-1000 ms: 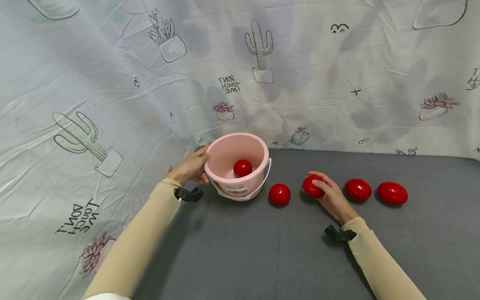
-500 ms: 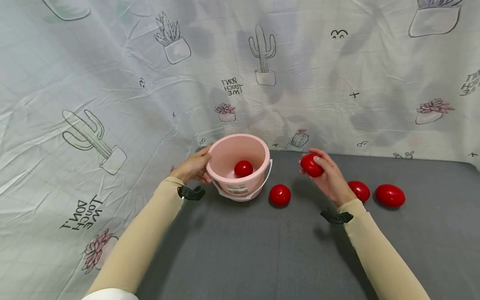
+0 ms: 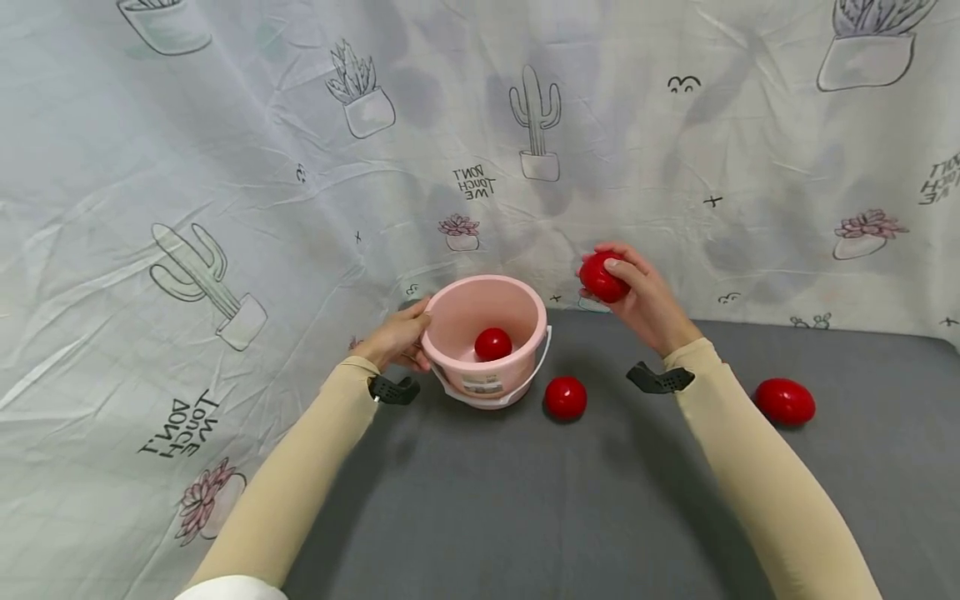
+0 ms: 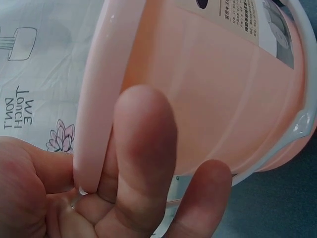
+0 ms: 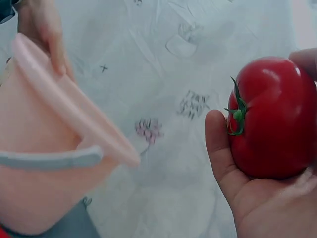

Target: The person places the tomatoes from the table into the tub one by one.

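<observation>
My left hand (image 3: 397, 337) grips the left side of a pink bucket (image 3: 465, 310); the left wrist view shows the thumb and fingers around its rim (image 4: 101, 94). One tomato (image 3: 492, 344) lies inside the bucket. Raised above the table, to the right of the bucket, my right hand (image 3: 647, 304) holds a large red tomato (image 3: 602, 277). A green stem (image 5: 237, 114) shows on that tomato in the right wrist view, with the fingers curled round its side and the palm under it.
Beside the bucket on the grey table (image 3: 480, 500) sits another tomato (image 3: 566, 398). Farther right lies a longer tomato (image 3: 784, 402). The bucket's white handle (image 4: 285, 141) hangs down its front. A printed cloth (image 3: 630, 167) stands behind and at the left.
My right hand has lifted its tomato off the table, up and slightly left. One tomato on the right is now hidden behind the right arm. The left hand keeps its hold on the bucket.
</observation>
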`<state>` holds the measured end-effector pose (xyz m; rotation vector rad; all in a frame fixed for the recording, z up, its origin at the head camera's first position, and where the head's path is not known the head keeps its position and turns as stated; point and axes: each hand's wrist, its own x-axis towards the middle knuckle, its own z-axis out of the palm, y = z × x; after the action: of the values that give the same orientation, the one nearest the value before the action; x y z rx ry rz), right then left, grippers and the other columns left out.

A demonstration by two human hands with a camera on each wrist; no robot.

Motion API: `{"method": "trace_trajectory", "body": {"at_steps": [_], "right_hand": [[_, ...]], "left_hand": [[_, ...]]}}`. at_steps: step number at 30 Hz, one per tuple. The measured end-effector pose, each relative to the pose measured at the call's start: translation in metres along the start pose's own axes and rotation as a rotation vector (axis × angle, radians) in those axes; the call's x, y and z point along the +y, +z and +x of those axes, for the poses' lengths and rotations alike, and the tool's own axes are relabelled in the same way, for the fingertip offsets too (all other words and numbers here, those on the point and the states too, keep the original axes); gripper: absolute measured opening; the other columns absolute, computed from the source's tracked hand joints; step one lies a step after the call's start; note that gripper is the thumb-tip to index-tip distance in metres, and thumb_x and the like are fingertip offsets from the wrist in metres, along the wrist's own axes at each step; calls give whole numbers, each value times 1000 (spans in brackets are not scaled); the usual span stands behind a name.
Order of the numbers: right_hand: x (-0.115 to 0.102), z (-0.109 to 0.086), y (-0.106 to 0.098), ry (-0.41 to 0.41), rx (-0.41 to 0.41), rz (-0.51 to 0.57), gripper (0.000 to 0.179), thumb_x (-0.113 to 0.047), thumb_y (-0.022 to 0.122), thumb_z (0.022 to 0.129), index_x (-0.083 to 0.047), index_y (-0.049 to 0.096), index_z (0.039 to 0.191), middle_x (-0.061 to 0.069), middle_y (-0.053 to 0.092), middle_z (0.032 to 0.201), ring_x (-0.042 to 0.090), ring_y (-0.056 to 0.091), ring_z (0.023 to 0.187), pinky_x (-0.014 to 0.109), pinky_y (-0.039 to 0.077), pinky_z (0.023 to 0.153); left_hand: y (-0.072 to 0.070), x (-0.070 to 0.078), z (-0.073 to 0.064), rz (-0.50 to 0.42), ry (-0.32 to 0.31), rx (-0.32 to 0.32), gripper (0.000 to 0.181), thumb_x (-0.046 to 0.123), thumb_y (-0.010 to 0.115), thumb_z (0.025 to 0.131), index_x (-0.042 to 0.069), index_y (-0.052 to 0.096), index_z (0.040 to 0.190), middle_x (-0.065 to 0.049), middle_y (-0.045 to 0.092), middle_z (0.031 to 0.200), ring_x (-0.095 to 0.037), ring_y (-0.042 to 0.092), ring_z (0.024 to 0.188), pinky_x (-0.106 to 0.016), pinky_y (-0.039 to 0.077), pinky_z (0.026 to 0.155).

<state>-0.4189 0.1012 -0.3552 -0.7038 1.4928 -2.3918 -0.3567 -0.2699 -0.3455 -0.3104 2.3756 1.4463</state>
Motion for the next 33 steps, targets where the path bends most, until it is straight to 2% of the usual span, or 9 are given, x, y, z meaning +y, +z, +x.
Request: {"method": "trace_trajectory", "body": {"at_steps": [5, 10, 17, 25, 28, 33], "right_hand": [[-8, 22, 23, 21, -31, -28, 39, -13, 64, 98, -13, 52, 136, 4, 52, 139, 27, 48, 129, 33, 59, 92], [-11, 41, 49, 17, -66, -30, 36, -14, 66, 98, -15, 56, 133, 8, 52, 139, 28, 50, 128, 33, 59, 91], [-6, 62, 78, 31, -121, 52, 26, -10, 64, 98, -16, 62, 123, 7, 57, 132, 30, 53, 123, 36, 60, 90], [16, 81, 96, 98, -159, 83, 22, -9, 58, 98, -20, 64, 115, 7, 58, 130, 27, 54, 121, 34, 61, 86], [29, 88, 99, 126, -171, 91, 21, -10, 55, 99, -20, 64, 114, 11, 56, 134, 27, 54, 120, 34, 61, 86], [46, 97, 104, 155, -166, 70, 22, -16, 59, 99, -19, 63, 120, 9, 58, 133, 26, 56, 119, 34, 60, 88]], "left_hand": [[1, -1, -3, 7, 0, 9, 57, 33, 32, 111, 40, 9, 163, -6, 60, 71, -11, 63, 49, -35, 60, 63], [1, -1, -3, 1, -2, 16, 56, 34, 33, 111, 41, 10, 162, -6, 61, 70, -11, 63, 49, -34, 60, 62], [0, 0, -3, -6, 3, 12, 57, 34, 33, 111, 40, 9, 163, -7, 60, 70, -12, 63, 49, -35, 60, 62], [0, 0, -3, -1, 14, 11, 58, 34, 34, 111, 38, 10, 163, -7, 58, 70, -12, 63, 49, -38, 60, 65], [1, -1, -4, -10, 20, 14, 58, 34, 35, 111, 38, 10, 163, -7, 58, 70, -12, 62, 48, -35, 59, 62], [2, -4, -3, -20, 29, 24, 57, 33, 34, 111, 35, 11, 164, -6, 58, 68, -12, 62, 47, -31, 56, 56]]}}
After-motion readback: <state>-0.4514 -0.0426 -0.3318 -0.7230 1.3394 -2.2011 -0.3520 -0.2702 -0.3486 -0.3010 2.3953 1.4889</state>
